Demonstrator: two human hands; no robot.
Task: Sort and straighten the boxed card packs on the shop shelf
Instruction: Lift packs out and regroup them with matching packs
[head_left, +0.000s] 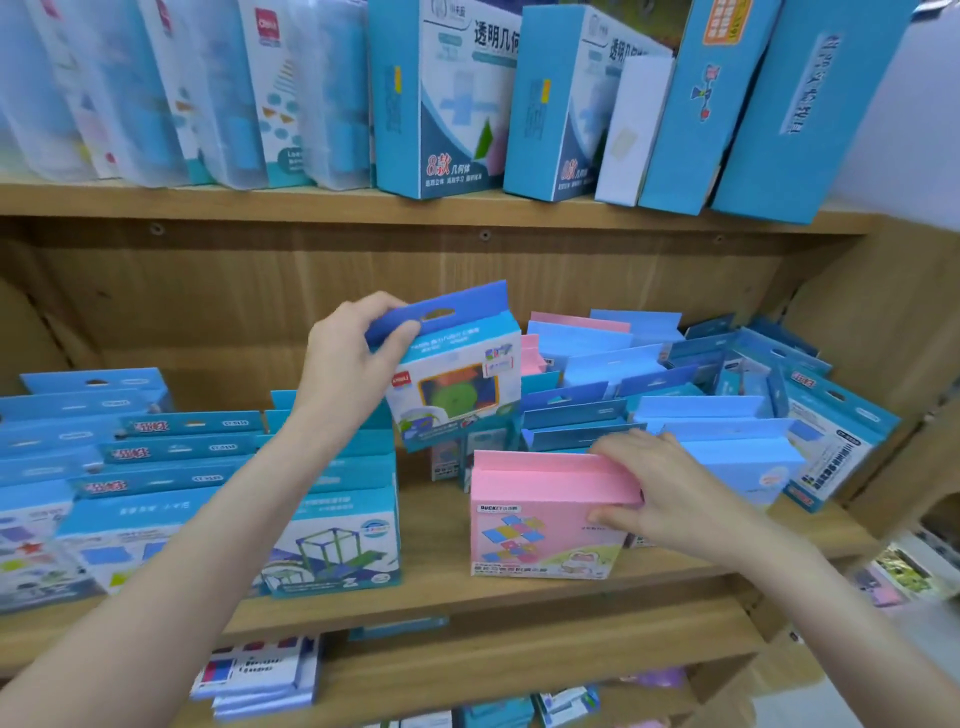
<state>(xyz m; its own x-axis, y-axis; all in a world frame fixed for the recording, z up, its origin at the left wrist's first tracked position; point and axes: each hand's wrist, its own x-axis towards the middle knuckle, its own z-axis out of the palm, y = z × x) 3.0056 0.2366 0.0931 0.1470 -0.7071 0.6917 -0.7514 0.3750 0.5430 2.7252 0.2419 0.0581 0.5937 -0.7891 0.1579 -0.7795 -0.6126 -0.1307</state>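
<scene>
– What are the hands doing?
– The left hand (345, 353) has its grip pinched on the blue hang tab of a blue card pack (457, 371), lifted clear above the wooden shelf (441, 587), tilted. The right hand (657, 486) holds the right end of a pink card pack (540, 514) standing upright on that shelf.
– And around them?
– Neat blue packs (156, 467) stand in rows at left; jumbled blue and pink packs (701, 374) lean behind at right.
</scene>
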